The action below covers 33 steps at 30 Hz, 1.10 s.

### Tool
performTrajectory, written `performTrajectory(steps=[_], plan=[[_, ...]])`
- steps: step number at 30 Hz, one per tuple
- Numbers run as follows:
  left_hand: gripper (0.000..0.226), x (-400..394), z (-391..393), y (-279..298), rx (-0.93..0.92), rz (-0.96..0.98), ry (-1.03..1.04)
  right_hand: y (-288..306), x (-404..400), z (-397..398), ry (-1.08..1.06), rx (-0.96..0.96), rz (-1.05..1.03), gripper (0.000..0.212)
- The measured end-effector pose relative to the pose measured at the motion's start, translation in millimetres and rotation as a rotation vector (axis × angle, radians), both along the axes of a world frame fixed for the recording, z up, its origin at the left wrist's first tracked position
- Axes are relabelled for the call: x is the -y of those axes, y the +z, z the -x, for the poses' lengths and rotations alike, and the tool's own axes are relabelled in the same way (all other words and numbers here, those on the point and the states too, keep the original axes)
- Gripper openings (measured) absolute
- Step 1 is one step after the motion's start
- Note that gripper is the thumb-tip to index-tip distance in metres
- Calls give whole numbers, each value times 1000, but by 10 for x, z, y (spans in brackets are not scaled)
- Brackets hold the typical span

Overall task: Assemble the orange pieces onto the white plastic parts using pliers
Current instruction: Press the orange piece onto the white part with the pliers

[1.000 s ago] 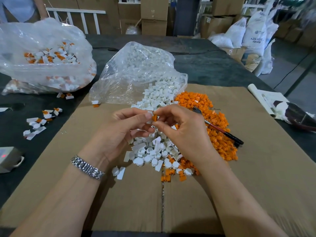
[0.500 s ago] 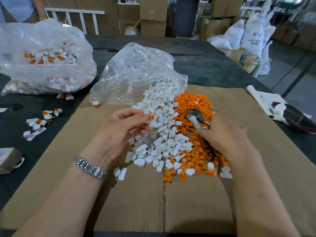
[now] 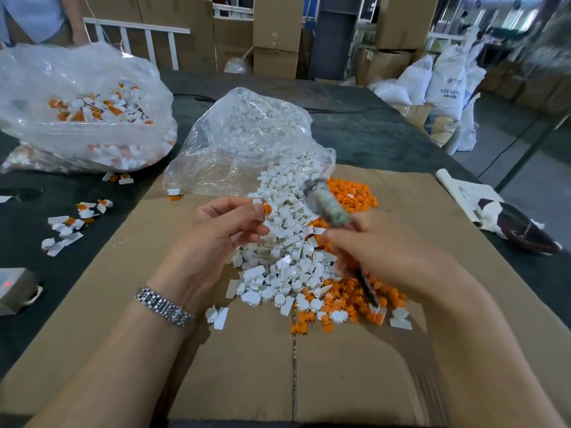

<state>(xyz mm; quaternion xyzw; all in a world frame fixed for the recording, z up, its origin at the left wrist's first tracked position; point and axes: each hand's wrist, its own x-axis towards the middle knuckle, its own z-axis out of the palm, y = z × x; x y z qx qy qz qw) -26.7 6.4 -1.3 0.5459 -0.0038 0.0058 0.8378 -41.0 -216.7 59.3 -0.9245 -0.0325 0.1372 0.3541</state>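
Note:
My left hand [image 3: 221, 234] pinches a white plastic part with an orange piece [image 3: 265, 208] on it, held above the heap of white parts [image 3: 285, 242]. My right hand [image 3: 383, 250] grips the pliers [image 3: 326, 205], lifted off the pile, their blurred jaws pointing up and left, a short way right of the held part. A heap of orange pieces [image 3: 352, 194] lies behind and under my right hand, on the cardboard sheet [image 3: 247, 366].
A clear bag of white parts [image 3: 247, 140] lies behind the heap. A bigger bag of assembled parts [image 3: 80, 112] sits far left, with several loose assembled ones [image 3: 74, 220] near it. A small grey device [image 3: 14, 288] sits at the left edge, a dark object on paper [image 3: 513, 227] at right.
My right hand let go of the part, took the pliers from the orange pile and raised them toward my left hand. My left hand kept holding the part.

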Motion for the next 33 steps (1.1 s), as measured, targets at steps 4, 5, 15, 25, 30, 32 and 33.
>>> performTrajectory(steps=[4, 5, 15, 25, 30, 32, 33], plan=[[12, -23, 7, 15, 26, 4, 38, -61, -205, 110, 128, -146, -111, 32], [11, -22, 4, 17, 31, -1, 44, -68, -237, 129, 132, -151, -132, 34], [1, 29, 24, -8, 45, -56, 108, -115, -503, 252, 114, -105, -170, 27], [8, 35, 34, 3, 22, -151, 151, -362, -742, 349, -20, 109, -290, 37], [7, 34, 26, 6, 35, -125, 143, -390, -734, 301, -27, 165, -216, 43], [8, 39, 23, -2, 34, -99, 143, -370, -694, 292, -9, 99, -258, 50], [9, 43, 22, -2, 29, -91, 147, -353, -664, 285, 4, 23, -312, 53]])
